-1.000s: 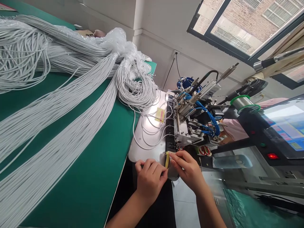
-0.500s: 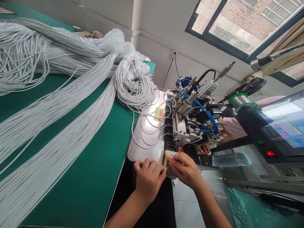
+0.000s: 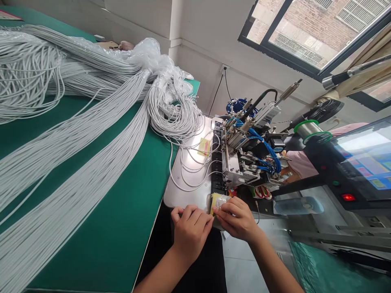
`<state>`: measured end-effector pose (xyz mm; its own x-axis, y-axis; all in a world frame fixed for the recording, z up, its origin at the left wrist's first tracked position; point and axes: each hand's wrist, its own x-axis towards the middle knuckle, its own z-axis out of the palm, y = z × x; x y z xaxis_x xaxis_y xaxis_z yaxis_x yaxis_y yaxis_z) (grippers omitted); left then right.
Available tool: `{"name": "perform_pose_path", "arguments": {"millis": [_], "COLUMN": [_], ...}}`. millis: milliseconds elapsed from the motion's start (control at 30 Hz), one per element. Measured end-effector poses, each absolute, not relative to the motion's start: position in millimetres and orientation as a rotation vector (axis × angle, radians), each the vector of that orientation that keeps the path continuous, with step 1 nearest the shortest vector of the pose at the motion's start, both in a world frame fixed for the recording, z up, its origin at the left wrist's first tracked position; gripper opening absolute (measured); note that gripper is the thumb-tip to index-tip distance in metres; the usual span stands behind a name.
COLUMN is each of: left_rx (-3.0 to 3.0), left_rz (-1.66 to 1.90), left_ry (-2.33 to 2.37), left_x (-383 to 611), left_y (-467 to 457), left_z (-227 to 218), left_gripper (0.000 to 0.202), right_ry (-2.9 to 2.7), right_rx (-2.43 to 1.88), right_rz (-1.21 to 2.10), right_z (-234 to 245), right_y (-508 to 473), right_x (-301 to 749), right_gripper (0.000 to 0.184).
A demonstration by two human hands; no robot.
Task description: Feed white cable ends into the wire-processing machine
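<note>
At the machine's (image 3: 241, 156) near end lies the yellow piece (image 3: 214, 199). The right hand's (image 3: 237, 217) grip is bunched nearly closed against it; the left hand's (image 3: 192, 230) is curled at its near edge. I cannot tell what either holds. Left of the machine, clear plastic (image 3: 149, 51) wraps grey cables (image 3: 122, 146) on the desk (image 3: 128, 211).

Cables (image 3: 113, 167) lie on the table (image 3: 131, 207) at left, the machine (image 3: 235, 162) between them and the screen (image 3: 366, 162)
</note>
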<state>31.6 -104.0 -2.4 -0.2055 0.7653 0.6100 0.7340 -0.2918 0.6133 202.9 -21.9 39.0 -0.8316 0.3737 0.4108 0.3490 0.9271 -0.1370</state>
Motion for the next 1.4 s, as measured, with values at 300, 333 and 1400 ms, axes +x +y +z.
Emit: {"name": "perform_pose_path", "arguments": {"millis": [300, 333, 1400], "left_rx": [1.973, 1.965, 1.984], "left_rz": [1.514, 1.506, 1.074], "left_ry": [1.654, 1.621, 1.622], "left_x": [29.2, 28.7, 45.3], "left_y": [-118.2, -119.6, -124.5], "left_z": [-6.8, -7.5, -12.0], "left_gripper": [0.014, 0.013, 0.053], "right_ry": [-2.702, -2.706, -2.801], "right_rx": [-0.45, -0.446, -0.637], "right_rz": [0.094, 0.094, -0.014], "right_z": [42.1, 41.9, 55.6], "right_y": [-21.0, -21.0, 1.5], "right_x": [203.3, 203.8, 199.8], "right_gripper": [0.033, 0.034, 0.028]}}
